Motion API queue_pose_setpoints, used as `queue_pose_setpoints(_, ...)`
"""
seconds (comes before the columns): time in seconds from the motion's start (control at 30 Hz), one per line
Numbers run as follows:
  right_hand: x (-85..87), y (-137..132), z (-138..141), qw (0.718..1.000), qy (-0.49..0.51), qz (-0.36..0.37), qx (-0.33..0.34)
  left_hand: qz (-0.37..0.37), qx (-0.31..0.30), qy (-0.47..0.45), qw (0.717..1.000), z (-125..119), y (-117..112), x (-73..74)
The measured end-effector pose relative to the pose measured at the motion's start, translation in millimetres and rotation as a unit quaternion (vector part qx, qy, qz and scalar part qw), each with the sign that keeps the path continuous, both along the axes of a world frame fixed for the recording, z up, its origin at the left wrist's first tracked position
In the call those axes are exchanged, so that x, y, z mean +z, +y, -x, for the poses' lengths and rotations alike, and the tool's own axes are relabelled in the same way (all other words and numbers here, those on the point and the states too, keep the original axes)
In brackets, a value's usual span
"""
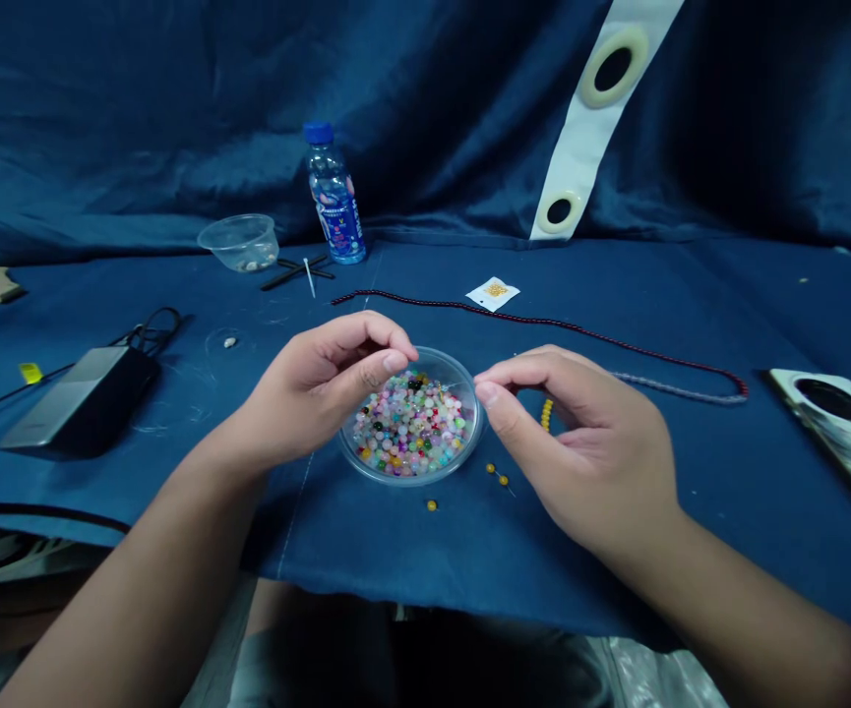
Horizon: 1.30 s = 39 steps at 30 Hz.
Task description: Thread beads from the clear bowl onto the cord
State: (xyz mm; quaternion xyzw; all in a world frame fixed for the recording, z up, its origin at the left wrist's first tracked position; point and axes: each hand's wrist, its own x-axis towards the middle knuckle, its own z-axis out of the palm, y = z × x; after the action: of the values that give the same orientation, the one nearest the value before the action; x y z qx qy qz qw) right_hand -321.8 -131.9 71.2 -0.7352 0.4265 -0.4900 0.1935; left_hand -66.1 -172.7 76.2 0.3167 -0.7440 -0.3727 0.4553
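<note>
Your left hand (314, 388) is closed in a thumb-and-forefinger pinch just above the far left rim of the clear round plastic dish (395, 479). The dish sits on the blue cloth (617, 551) between your wrists, full of small mixed-colour beads (410, 428). Your right hand (579, 442) pinches the same way at the dish's right edge, its tips facing the left hand's. Whatever sits in either pinch is too fine to tell.

A short row of yellow beads (545, 413) shows just behind your right thumb. A few loose yellow beads (432, 504) lie on the cloth near the dish.

Work low over the dish, so that anything slipping lands among the beads rather than rolling off the near edge. Rest your wrists on the cloth for steadiness, bring the fingertips close together, and move only one hand at a time.
</note>
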Motion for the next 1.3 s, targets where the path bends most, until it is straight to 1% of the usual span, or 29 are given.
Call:
queue_pose_setpoints(0.07, -0.1, 1.8, 0.1, 1.0, -0.002, 0.014, -0.001, 0.011, -0.002, 0.011, 1.0, 1.1, -0.4, -2.5)
queue_pose_setpoints(0.23, -0.9, 4.8, 0.8, 0.999, -0.017, 0.028, -0.009, 0.064, -0.014, 0.002, 0.998, 1.3, 2.1, -5.5)
queue_pose_setpoints(0.37, -0.3, 5.0, -0.4, 0.999, -0.018, 0.043, -0.007, 0.054, 0.003, 0.03, 0.998, 2.6, 5.1, -7.2)
queue_pose_setpoints(0.47, -0.5, 4.8, -1.5, 0.998, -0.017, 0.052, 0.004, 0.051, -0.008, 0.036, 0.998, 3.7, 6.7, -6.3)
queue_pose_setpoints(0.53, -1.6, 4.4, -2.0, 0.997, -0.022, 0.076, 0.009, 0.062, -0.014, 0.03, 0.998, 3.7, 6.6, -5.6)
queue_pose_setpoints(0.63, -3.6, 3.2, -2.5, 0.993, -0.031, 0.113, 0.012, 0.093, -0.024, 0.019, 0.995, 2.8, 4.5, -5.6)
queue_pose_setpoints(0.77, -3.6, 2.6, -3.3, 0.992, -0.034, 0.123, 0.02, 0.157, -0.027, 0.004, 0.987, 1.5, 0.7, -6.9)
queue_pose_setpoints(0.9, -1.9, 3.5, -3.7, 0.99, -0.036, 0.131, 0.029, 0.141, -0.034, 0.013, 0.989, 1.9, 1.0, -8.4)
queue_pose_setpoints(1.3, -0.9, 3.6, -2.6, 0.99, -0.028, 0.137, 0.033, 0.102, -0.028, 0.021, 0.994, 3.6, 3.5, -9.8)
